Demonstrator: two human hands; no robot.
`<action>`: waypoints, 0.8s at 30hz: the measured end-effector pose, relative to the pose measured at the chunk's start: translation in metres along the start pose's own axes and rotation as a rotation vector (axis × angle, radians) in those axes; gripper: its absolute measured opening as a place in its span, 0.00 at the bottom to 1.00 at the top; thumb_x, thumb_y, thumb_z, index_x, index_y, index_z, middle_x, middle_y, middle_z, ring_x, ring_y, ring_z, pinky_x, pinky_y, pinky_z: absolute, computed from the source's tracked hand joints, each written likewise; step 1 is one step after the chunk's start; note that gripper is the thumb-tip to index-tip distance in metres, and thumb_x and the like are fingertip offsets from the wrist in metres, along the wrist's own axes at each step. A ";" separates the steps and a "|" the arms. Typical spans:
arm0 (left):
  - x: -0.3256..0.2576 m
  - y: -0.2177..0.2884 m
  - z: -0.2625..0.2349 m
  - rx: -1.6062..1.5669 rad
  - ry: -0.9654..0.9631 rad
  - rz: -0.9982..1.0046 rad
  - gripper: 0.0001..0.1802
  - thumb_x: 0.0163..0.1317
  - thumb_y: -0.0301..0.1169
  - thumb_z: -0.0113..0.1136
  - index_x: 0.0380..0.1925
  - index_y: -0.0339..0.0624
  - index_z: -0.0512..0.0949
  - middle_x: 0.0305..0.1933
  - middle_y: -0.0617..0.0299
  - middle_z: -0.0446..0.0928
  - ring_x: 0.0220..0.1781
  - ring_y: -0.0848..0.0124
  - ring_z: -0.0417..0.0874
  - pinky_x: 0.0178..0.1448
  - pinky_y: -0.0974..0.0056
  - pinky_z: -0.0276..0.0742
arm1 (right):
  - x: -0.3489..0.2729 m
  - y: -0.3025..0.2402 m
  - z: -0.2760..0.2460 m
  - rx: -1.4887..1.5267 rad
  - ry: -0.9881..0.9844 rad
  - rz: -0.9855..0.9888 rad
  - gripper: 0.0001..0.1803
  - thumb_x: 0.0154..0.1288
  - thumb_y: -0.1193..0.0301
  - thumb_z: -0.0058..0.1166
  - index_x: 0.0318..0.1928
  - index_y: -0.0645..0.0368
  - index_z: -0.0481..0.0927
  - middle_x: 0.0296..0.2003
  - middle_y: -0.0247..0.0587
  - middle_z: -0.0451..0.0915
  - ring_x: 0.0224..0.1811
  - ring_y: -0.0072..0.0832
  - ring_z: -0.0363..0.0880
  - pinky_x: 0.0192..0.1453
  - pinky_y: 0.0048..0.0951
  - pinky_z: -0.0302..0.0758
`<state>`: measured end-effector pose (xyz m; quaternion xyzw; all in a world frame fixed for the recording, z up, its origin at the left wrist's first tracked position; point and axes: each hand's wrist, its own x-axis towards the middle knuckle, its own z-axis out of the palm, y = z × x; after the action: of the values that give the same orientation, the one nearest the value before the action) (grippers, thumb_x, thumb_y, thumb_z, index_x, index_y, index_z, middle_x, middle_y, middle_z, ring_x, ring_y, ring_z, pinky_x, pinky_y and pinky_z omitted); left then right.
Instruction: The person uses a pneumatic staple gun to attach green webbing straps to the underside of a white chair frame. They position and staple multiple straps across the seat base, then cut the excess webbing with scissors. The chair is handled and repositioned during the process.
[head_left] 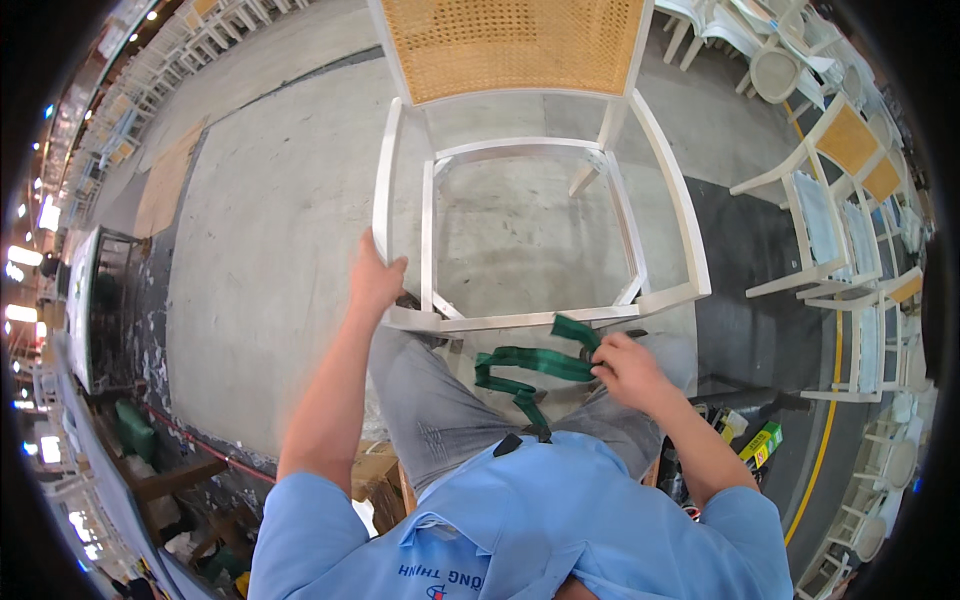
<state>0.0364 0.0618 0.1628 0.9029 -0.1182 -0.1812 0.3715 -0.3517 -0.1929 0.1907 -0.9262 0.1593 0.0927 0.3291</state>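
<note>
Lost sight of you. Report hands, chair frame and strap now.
Left hand gripping white chair frame at its front left corner. Right hand holding green strap at the front rail. Nothing blocking.

We cannot see the top of the white chair (pixel 545 230): its cane back (pixel 512 45) is cut off by the upper edge. The right hand (pixel 628 368) covers part of the green strap (pixel 530 365), so whatever dark thing it grips beside the chair's front rail stays unclear, and the strap's lower end disappears behind the blue shirt (pixel 520 520). The left hand (pixel 375 280) hides the chair's front corner. The stacked chairs (pixel 850 200) at right blur toward the rim.
</note>
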 end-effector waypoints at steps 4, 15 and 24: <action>-0.040 -0.049 -0.011 -0.211 0.046 -0.079 0.28 0.70 0.29 0.66 0.67 0.34 0.69 0.46 0.46 0.89 0.30 0.62 0.92 0.43 0.53 0.90 | 0.003 -0.038 -0.026 -0.054 0.180 -0.174 0.11 0.64 0.75 0.69 0.47 0.60 0.84 0.68 0.55 0.76 0.69 0.55 0.76 0.72 0.48 0.76; -0.155 -0.035 0.048 -0.243 0.077 -0.111 0.45 0.64 0.28 0.63 0.80 0.39 0.55 0.51 0.32 0.85 0.53 0.38 0.89 0.57 0.42 0.84 | 0.008 -0.069 -0.035 -0.164 -0.010 -0.492 0.11 0.71 0.71 0.64 0.50 0.62 0.84 0.57 0.68 0.78 0.60 0.67 0.74 0.66 0.56 0.73; -0.233 0.014 0.048 0.153 0.470 0.333 0.39 0.58 0.26 0.69 0.71 0.43 0.69 0.51 0.35 0.85 0.59 0.42 0.86 0.64 0.44 0.82 | 0.022 -0.113 -0.051 -0.284 -0.310 -0.646 0.12 0.69 0.73 0.65 0.51 0.62 0.84 0.64 0.69 0.76 0.66 0.66 0.75 0.70 0.54 0.74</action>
<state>-0.1958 0.1031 0.1969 0.9136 -0.1887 0.1056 0.3442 -0.2880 -0.1478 0.2894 -0.9400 -0.2067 0.1441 0.2299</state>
